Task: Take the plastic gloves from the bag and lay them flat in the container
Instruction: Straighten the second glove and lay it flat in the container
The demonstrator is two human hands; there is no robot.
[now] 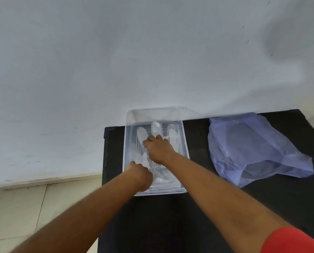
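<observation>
A clear plastic container (184, 141) stands on the black table, its far end against the wall. Inside it lies a clear plastic glove (156, 127), fingers pointing away from me and spread flat. My right hand (159, 149) rests knuckles-up on the glove's palm area, fingers curled onto the plastic. My left hand (140, 173) is at the glove's cuff near the container's front left corner, fingers curled down on the plastic. A translucent bluish plastic bag (253, 148) lies crumpled on the table to the right of the container, its mouth facing me.
The black table (198, 216) is small; its left edge runs just left of the container, with tiled floor (33, 207) below. A white wall (116, 61) stands directly behind the table. Bare tabletop separates container and bag.
</observation>
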